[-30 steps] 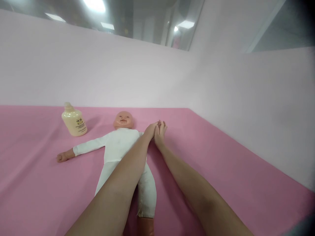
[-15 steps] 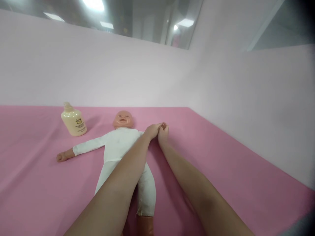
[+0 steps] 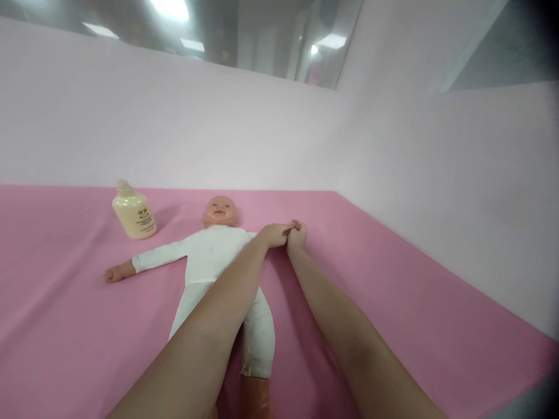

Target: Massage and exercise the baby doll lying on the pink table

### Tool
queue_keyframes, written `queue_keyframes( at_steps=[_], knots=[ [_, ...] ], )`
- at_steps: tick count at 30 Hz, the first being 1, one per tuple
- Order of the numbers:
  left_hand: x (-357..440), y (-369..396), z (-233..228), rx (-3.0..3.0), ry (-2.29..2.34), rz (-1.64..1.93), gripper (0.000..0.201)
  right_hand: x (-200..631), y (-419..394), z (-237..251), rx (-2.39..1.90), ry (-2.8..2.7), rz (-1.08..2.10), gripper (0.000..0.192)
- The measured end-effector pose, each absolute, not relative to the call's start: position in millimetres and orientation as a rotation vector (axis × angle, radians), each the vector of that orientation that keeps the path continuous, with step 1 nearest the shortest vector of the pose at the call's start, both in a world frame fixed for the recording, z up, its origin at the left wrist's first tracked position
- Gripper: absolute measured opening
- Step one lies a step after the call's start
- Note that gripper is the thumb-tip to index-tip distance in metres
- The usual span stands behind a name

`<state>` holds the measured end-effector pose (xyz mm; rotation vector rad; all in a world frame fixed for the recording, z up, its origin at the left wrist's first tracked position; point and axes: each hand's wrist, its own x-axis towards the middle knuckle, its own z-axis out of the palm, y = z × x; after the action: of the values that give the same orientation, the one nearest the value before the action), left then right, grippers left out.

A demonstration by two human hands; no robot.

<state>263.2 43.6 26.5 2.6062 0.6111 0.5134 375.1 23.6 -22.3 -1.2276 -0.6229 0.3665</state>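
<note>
A baby doll (image 3: 209,256) in a white cloth suit lies on its back, its bare head at the far side and one arm stretched out to the left. My left hand (image 3: 276,234) reaches across the doll's body to its other arm, with fingers closed. Close against it is my right hand (image 3: 297,237), also closed, fingertips meeting those of the left. The doll's arm between them is almost wholly hidden by my hands; only white sleeve near the shoulder shows.
A cream pump bottle (image 3: 134,216) with a dark printed label stands left of the doll's head. Beneath everything is a pink padded surface (image 3: 393,302). White walls (image 3: 196,128) rise behind and to the right, with a window (image 3: 271,35) above.
My right hand has shifted slightly to the right, and its fingers have moved. My left fingers now stretch a little further right. The whole view has shifted slightly.
</note>
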Motion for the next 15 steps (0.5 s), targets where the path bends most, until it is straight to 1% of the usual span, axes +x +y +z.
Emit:
queue_keyframes(
  at_steps=[3,5,15],
  knots=[
    [263.1,40.6,25.0,2.674,0.628,0.444,0.072,375.9,23.7,-21.5,-1.229,-0.570,0.376,0.031],
    [263.3,38.1,24.2,2.708,0.658,0.417,0.077,375.8,23.4,-20.3,-1.226,-0.565,0.378,0.029],
    [262.6,23.4,24.3,2.772,0.897,0.393,0.063,382.6,23.6,-19.0,-1.253,-0.604,0.339,0.027]
  ],
)
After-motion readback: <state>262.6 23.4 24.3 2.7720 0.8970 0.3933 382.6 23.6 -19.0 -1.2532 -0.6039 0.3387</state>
